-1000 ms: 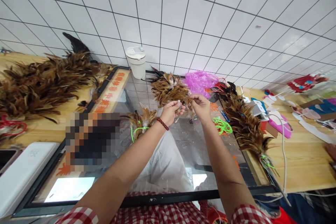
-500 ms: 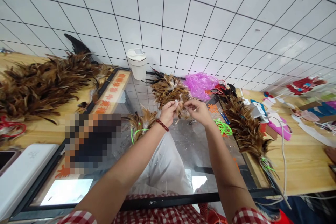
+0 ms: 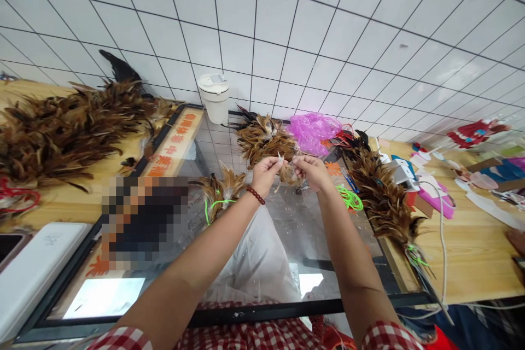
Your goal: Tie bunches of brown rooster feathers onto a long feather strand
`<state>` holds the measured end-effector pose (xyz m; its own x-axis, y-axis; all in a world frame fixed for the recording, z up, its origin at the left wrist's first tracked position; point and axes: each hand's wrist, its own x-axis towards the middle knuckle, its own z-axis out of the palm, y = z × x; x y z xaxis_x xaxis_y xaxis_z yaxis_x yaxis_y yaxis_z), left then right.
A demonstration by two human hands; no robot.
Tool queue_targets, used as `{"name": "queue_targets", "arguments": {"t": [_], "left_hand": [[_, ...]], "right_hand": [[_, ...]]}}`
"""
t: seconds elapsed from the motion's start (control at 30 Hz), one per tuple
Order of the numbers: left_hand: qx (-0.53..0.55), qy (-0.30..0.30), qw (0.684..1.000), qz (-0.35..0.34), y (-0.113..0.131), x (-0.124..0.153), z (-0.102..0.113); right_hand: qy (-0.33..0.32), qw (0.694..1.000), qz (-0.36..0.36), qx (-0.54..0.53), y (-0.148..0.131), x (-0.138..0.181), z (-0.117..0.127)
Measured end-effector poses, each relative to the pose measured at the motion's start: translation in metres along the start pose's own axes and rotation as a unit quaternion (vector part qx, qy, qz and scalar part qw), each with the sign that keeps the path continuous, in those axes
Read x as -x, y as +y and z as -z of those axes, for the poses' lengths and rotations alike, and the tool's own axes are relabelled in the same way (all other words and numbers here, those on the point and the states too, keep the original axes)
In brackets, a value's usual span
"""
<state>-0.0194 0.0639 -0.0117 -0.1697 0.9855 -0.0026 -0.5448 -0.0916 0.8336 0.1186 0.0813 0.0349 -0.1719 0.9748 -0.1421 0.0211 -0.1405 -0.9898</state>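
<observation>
While the left hand [image 3: 264,173] pinches a pale tuft [image 3: 280,157] near the brown feather pile [image 3: 262,141], a slackened grip could drop it, and whether the right hand [image 3: 314,172], fingers curled, holds anything is unclear.

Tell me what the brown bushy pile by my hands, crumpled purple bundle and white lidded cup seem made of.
Brown bushy pile: softly glossy feathers, by the slender overlapping blades. Crumpled purple bundle: probably thin, shiny plastic film, by its translucent creases. White lidded cup: perhaps satiny plastic, being smooth; coated metal is possible.
</observation>
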Motion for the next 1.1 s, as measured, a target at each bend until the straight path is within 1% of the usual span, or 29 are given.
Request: {"name": "queue_targets", "arguments": {"t": [0.1, 0.23, 0.33, 0.5, 0.67, 0.73, 0.8, 0.97, 1.03, 1.1], "left_hand": [[-0.005, 0.008, 1.0, -0.003, -0.004, -0.002, 0.001], [-0.027, 0.012, 1.0, -0.009, -0.007, -0.004, 0.003], [-0.032, 0.007, 0.999, -0.009, -0.007, -0.004, 0.003], [-0.018, 0.003, 1.0, -0.002, -0.005, -0.003, 0.002], [-0.029, -0.03, 0.999, -0.001, -0.001, 0.002, 0.001], [-0.028, -0.045, 0.999, 0.003, 0.0, 0.003, 0.0], [-0.031, -0.062, 0.998, 0.006, 0.001, 0.003, 0.001], [-0.042, -0.083, 0.996, -0.004, 0.0, 0.003, 0.002], [-0.045, -0.084, 0.995, -0.003, 0.0, 0.003, 0.002], [-0.046, -0.086, 0.995, 0.005, 0.0, 0.004, 0.002]], "right_hand": [[-0.006, 0.999, 0.011, 0.03, 0.004, 0.0, -0.005], [0.015, 0.993, 0.068, 0.094, 0.01, -0.003, -0.011], [0.017, 0.991, 0.093, 0.096, 0.007, -0.002, -0.01], [-0.031, 0.997, 0.052, 0.039, -0.002, 0.004, -0.004], [-0.009, 0.994, 0.086, 0.061, 0.0, 0.001, 0.0], [0.003, 0.995, 0.087, 0.056, 0.001, 0.0, 0.0], [0.006, 0.996, 0.073, 0.044, 0.0, -0.001, 0.0], [-0.02, 1.0, 0.02, 0.014, -0.002, 0.002, 0.001], [-0.039, 0.999, 0.018, 0.005, -0.001, 0.002, 0.001], [-0.052, 0.998, 0.031, -0.002, -0.001, 0.001, 0.001]]}}
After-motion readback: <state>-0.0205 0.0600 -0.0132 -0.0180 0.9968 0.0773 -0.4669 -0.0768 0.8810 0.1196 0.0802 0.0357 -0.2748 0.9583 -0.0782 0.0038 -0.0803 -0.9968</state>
